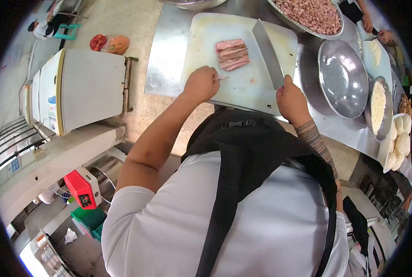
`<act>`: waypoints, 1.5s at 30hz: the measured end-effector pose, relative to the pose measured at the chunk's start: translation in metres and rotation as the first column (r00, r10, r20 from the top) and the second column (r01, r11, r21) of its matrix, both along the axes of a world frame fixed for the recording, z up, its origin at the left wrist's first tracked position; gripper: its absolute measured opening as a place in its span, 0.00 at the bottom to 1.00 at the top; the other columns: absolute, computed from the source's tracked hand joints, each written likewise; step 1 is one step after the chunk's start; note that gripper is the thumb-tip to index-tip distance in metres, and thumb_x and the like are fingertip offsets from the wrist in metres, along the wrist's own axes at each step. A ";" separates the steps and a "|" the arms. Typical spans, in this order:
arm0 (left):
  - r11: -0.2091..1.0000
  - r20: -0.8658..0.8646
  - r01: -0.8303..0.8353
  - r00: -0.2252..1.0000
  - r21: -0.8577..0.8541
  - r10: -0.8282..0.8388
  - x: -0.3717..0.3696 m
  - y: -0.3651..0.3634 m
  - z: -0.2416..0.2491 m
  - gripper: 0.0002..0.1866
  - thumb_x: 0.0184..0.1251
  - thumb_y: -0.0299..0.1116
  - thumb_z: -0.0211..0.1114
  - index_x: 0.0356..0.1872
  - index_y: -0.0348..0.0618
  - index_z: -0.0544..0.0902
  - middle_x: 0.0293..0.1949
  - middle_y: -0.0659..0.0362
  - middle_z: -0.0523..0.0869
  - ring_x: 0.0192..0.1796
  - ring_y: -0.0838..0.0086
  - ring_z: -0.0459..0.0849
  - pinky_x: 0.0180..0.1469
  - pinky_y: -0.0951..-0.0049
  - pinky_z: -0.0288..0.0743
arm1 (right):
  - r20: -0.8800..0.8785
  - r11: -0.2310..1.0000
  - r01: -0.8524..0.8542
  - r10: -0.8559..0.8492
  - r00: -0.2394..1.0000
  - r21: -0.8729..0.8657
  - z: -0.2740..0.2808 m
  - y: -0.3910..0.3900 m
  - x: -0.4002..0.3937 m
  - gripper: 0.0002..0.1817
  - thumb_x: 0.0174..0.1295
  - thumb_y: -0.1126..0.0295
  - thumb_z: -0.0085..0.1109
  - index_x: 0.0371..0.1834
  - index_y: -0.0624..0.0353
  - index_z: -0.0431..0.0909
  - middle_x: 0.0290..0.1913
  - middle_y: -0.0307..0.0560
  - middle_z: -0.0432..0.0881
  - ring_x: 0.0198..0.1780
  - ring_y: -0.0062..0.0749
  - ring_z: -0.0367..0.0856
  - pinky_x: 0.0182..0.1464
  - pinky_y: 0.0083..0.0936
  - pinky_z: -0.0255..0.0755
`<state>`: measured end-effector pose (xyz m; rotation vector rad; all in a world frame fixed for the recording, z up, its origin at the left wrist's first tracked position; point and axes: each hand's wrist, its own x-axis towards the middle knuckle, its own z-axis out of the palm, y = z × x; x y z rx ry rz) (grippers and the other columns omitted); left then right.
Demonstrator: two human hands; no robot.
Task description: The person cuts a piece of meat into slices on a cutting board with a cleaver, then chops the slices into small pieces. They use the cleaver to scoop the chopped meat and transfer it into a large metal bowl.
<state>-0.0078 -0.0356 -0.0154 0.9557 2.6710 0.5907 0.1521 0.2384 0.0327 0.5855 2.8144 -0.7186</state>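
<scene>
A white cutting board (206,32) lies on a steel table. On it sits a stack of sliced pink meat (232,54). My left hand (200,84) rests on the board's near part, its fingers pinching a small strip of meat (222,78). My right hand (290,97) grips the handle of a cleaver (267,53), whose wide blade lies over the board just right of the meat stack.
A big steel bowl of chopped meat (312,14) stands at the back right. An empty steel bowl (342,78) and a bowl of white shreds (377,106) sit further right, beside white buns (400,138). Another person's hands (376,27) work at the far right. A white chest freezer (77,87) stands left.
</scene>
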 end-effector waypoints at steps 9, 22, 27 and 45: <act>0.993 -0.247 0.059 0.965 -0.104 -0.083 -0.061 0.083 0.012 0.09 0.67 0.33 0.65 0.37 0.44 0.92 0.40 0.51 0.90 0.45 0.52 0.87 0.53 0.51 0.80 | 0.007 0.998 -0.052 0.052 0.999 -0.023 0.019 -0.007 -0.014 0.13 0.70 0.69 0.54 0.51 0.66 0.68 0.38 0.71 0.86 0.42 0.69 0.87 0.48 0.59 0.80; 0.982 -0.400 0.131 0.914 0.133 -0.068 -0.053 0.090 -0.035 0.19 0.68 0.44 0.69 0.54 0.43 0.86 0.53 0.53 0.82 0.55 0.51 0.78 0.59 0.49 0.69 | 0.018 0.994 -0.108 0.109 0.994 -0.032 0.017 -0.048 -0.032 0.14 0.67 0.71 0.56 0.51 0.69 0.69 0.36 0.69 0.87 0.40 0.66 0.89 0.45 0.55 0.83; 0.993 -0.345 0.114 0.934 0.032 -0.096 -0.047 0.094 -0.016 0.28 0.62 0.56 0.75 0.55 0.47 0.86 0.53 0.55 0.82 0.56 0.54 0.77 0.57 0.48 0.67 | 0.079 0.989 -0.144 0.141 0.987 0.031 0.065 -0.044 -0.028 0.13 0.67 0.73 0.55 0.50 0.68 0.69 0.34 0.68 0.86 0.40 0.66 0.89 0.45 0.56 0.82; 0.994 -0.366 0.108 0.926 0.022 -0.093 -0.055 0.094 -0.035 0.20 0.67 0.41 0.64 0.55 0.41 0.83 0.54 0.55 0.84 0.57 0.53 0.78 0.59 0.48 0.66 | -0.009 0.988 -0.146 0.147 0.989 0.049 0.021 -0.049 -0.086 0.12 0.70 0.72 0.49 0.51 0.69 0.71 0.42 0.70 0.88 0.45 0.66 0.89 0.49 0.56 0.82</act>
